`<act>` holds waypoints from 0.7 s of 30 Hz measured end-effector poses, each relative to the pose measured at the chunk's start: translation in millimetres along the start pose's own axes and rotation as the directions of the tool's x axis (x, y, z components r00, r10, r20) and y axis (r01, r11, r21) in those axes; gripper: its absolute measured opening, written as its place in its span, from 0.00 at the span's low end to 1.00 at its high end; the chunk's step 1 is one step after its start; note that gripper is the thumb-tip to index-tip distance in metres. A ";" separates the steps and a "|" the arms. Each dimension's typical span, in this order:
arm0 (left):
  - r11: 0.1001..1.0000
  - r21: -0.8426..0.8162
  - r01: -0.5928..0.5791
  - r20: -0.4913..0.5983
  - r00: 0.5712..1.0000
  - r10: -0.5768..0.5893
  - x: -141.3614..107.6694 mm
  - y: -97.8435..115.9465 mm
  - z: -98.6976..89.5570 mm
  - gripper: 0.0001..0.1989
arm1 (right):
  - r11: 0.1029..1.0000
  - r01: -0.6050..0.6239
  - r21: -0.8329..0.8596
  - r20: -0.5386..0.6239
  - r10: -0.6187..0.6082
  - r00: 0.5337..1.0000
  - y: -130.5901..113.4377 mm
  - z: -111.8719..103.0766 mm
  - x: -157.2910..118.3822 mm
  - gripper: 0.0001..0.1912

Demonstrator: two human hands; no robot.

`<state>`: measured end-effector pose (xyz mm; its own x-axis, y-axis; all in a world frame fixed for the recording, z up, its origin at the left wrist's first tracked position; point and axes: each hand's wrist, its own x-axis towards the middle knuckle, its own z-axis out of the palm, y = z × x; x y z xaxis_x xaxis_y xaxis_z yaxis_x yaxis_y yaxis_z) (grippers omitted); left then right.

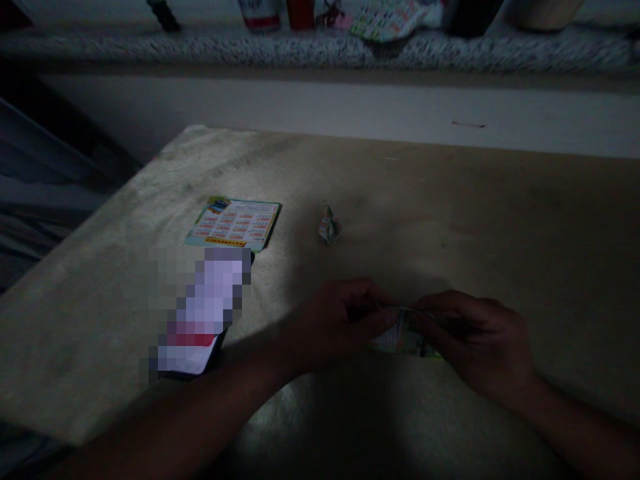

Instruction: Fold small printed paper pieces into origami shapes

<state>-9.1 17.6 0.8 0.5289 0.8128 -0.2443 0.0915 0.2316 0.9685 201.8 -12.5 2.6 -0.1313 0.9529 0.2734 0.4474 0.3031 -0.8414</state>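
Note:
My left hand [343,323] and my right hand [480,340] meet over the near part of the table, both closed. Between them they pinch a printed paper card [407,339], greenish with small print, by its upper edge. My fingers cover much of it, and the dim light blurs its details. Farther back stands a small folded paper piece [330,228] with a pointed top, printed in similar colours. To the left lies a small stack of calendar cards [235,223].
A phone [205,313] with a lit, pixelated screen lies by my left forearm. The table [425,200] meets a white wall under a speckled stone ledge [200,50]. On the ledge are a red container [301,13], a crumpled printed packet [390,20] and other items.

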 end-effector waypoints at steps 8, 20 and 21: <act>0.999 -0.050 0.012 0.062 0.998 -0.009 0.8 -2.5 -3.4 0.11 | 0.997 -0.043 0.065 -0.068 0.048 0.997 1.6 1.7 0.7 0.07; 0.997 0.048 0.060 -0.020 0.998 -0.060 0.2 3.2 0.8 0.08 | 0.998 0.053 -0.032 -0.039 -0.054 0.998 -4.3 -0.1 -1.6 0.06; 0.998 0.022 0.053 -0.017 0.998 -0.053 0.2 2.4 1.0 0.08 | 0.999 0.037 -0.020 -0.047 -0.038 0.998 -4.2 0.2 -1.0 0.05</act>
<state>-7.9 17.8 3.1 0.5089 0.8083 -0.2960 0.1384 0.2625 0.9550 199.9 -14.7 5.8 -0.1069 0.9390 0.3268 0.4593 0.3381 -0.8214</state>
